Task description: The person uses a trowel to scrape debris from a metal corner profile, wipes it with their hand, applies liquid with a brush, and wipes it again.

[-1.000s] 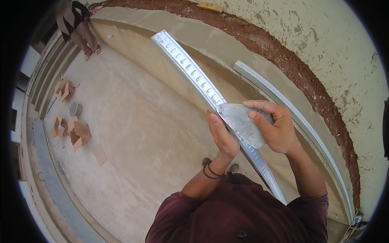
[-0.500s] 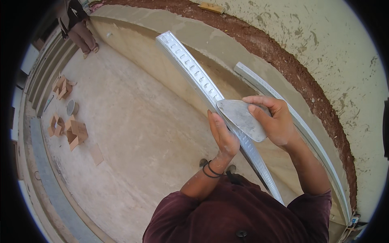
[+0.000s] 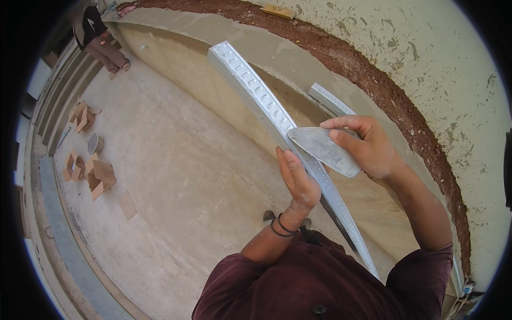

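Note:
My left hand grips the long silvery metal channel from its left side, fingers along it at about its middle. The channel runs diagonally from upper centre down past my body, with a row of slotted marks along its face. My right hand holds a flat grey metal blade, like a trowel, with thumb on top and fingers over the upper edge. The blade's rounded tip meets the channel just beyond my left fingertips.
A second metal channel lies on the concrete ledge beside red soil. Cardboard boxes, a grey bucket and a flat cardboard piece are on the floor. Another person stands by the steps at upper left.
My right hand and the blade have moved up and slightly right. The channel and my left hand have shifted a little to the right.

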Available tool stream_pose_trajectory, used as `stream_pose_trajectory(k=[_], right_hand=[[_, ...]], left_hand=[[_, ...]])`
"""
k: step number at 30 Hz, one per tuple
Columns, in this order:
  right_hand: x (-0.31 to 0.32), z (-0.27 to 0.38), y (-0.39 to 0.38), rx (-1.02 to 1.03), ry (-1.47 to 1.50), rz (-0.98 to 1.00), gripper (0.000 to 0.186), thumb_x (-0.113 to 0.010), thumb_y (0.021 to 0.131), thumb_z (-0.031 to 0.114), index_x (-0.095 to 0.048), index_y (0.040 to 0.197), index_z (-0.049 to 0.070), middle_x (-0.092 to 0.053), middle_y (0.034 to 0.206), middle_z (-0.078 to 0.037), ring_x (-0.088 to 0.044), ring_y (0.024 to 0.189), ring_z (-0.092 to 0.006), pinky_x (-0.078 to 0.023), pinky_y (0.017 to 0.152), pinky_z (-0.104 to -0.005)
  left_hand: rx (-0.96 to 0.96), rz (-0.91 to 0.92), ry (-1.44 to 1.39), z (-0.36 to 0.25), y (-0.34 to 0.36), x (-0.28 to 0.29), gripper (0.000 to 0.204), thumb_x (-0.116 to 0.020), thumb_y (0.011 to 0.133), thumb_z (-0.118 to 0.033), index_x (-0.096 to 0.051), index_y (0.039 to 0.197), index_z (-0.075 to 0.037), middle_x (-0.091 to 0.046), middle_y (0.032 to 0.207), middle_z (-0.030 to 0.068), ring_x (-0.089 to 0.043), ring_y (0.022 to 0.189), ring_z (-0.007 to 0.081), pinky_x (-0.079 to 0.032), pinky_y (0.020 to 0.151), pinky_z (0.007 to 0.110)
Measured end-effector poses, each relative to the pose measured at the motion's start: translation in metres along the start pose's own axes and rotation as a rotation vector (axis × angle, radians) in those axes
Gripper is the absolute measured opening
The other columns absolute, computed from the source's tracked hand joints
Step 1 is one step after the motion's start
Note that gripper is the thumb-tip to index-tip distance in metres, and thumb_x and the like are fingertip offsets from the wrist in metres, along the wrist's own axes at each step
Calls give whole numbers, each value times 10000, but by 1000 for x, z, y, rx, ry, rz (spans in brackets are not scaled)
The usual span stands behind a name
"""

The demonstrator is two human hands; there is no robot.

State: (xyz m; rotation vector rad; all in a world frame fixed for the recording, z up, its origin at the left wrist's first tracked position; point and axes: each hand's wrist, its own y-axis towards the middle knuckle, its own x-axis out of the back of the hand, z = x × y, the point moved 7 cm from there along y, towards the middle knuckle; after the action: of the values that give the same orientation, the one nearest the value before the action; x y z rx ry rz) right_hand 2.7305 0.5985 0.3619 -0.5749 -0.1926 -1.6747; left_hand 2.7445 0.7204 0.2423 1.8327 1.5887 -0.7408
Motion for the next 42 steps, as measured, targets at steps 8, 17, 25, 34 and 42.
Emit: stream_pose_trajectory(k=[8, 17, 25, 34, 42], right_hand=[[2, 18, 19, -152, -53, 9, 219, -639, 987, 131, -732, 1132, -3, -732, 953, -71, -661, 813, -95, -545, 711, -281], [8, -11, -5, 38, 153, -164, 236, -624, 1004, 156, -729, 1154, 8, -730, 969, -61, -651, 859, -81, -536, 778, -266], [10, 11, 10, 191, -132, -54, 234, -608, 1012, 113, -706, 1183, -13, -724, 1007, -32, -643, 898, -75, -530, 795, -260], [13, 31, 30, 27, -175, 34, 249, -644, 959, 157, -731, 1115, -16, -729, 936, -75, -660, 851, -107, -541, 770, -307], [12, 36, 37, 220, 67, -205, 238, -675, 946, 167, -735, 1078, -22, -738, 952, -98, -656, 883, -118, -535, 803, -318]], left_hand=[[133, -105, 157, 14, -3, 12, 528, -334, 1105, -475, -347, 1317, 8, -598, 816, 125, -588, 619, 175, -490, 579, 295], [51, 36, -40, 6, 9, -6, 596, -341, 1100, -495, -279, 1418, 5, -610, 879, 154, -587, 637, 181, -493, 584, 308], [25, -64, -59, 7, 9, -9, 611, -333, 1101, -490, -271, 1406, 37, -605, 835, 154, -585, 647, 187, -492, 584, 305], [100, 15, 75, 6, 4, -6, 530, -312, 1099, -505, -342, 1261, -1, -573, 790, 133, -561, 592, 189, -494, 563, 313], [45, 73, 56, 4, 7, -19, 589, -225, 1070, -595, -377, 1235, -50, -542, 745, 115, -544, 493, 186, -479, 448, 303]])
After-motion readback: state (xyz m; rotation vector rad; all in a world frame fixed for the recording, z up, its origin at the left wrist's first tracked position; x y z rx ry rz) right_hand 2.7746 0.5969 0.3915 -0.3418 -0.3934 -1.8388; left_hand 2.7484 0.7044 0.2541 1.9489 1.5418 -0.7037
